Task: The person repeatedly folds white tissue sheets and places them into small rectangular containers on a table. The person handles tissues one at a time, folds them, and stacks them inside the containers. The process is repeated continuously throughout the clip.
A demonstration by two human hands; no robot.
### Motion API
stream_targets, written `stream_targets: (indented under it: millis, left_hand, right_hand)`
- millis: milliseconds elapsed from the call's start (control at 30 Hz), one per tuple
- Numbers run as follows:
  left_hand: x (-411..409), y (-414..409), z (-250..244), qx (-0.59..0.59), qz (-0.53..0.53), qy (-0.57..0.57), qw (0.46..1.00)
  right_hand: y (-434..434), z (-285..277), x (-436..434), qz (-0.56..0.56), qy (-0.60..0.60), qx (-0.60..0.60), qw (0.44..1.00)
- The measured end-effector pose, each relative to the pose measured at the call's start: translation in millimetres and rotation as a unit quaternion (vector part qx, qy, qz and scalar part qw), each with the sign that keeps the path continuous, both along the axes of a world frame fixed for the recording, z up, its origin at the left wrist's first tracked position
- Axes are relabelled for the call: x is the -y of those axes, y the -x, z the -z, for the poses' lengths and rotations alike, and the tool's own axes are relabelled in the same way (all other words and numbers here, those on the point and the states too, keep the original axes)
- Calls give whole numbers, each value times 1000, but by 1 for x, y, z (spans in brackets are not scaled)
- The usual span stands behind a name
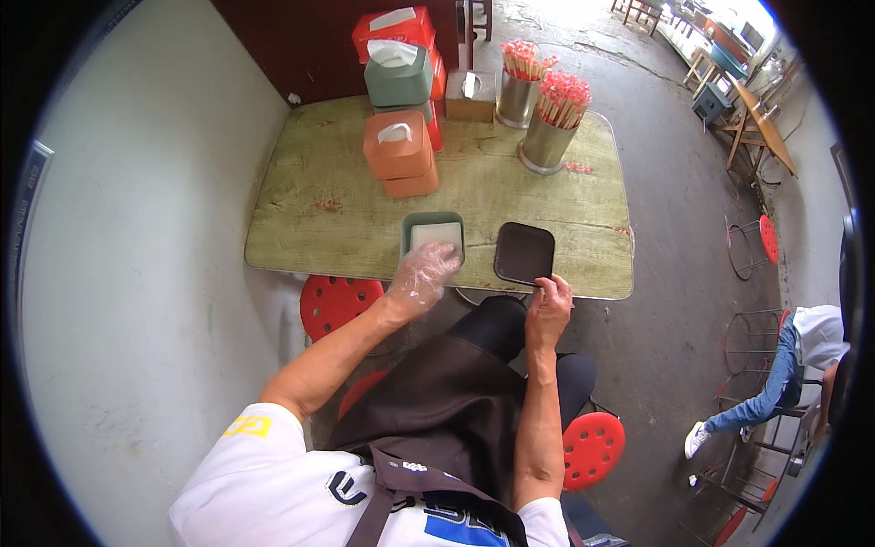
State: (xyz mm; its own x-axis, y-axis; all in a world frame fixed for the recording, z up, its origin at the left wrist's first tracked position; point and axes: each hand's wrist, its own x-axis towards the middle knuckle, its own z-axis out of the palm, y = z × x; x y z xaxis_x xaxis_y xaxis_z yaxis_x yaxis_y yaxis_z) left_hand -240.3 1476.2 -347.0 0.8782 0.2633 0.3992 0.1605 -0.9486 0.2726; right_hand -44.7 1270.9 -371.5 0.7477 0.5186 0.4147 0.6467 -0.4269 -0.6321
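Observation:
My left hand [425, 273], in a clear plastic glove, reaches over the near side of an open green tissue box [407, 225]. Its fingers lie over a stack of white paper napkins [437, 234] inside; whether they grip it is hidden. To the right, a dark square lid or tray [525, 253] lies near the table's front edge. The fingers of my right hand [550, 308] pinch its near right corner.
On the green wood-look table [307, 225] stand an orange tissue box [400, 154], a green tissue box [396, 75], red boxes [393, 31], a brown tissue box [472, 96] and two metal chopstick holders [547, 140]. Red stools [593, 451] are close by. A person [772, 383] sits at right.

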Motion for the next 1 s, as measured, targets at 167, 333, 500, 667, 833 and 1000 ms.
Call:
stream_targets:
  millis: [167, 333, 500, 667, 833, 1000]
  left_hand:
    - [2, -5, -16, -36, -12, 11, 999]
    - [-1, -4, -16, -49, -5, 20, 999]
    - [-4, 1, -14, -54, -3, 12, 998]
    - [-12, -4, -51, 54, -23, 64, 996]
    - [-83, -16, -118, 171, -195, -77, 963]
    - [-126, -26, -148, -29, -179, -40, 983]
  right_hand:
    - [-1, -4, -19, -26, 10, 14, 1000]
    - [8, 4, -22, -37, 19, -9, 999]
    - [30, 3, -13, -23, -29, -27, 999]
    - [42, -5, -4, -19, -62, -45, 997]
    - [28, -4, 22, -4, -50, -79, 996]
    - [22, 0, 38, 1, -38, -89, 995]
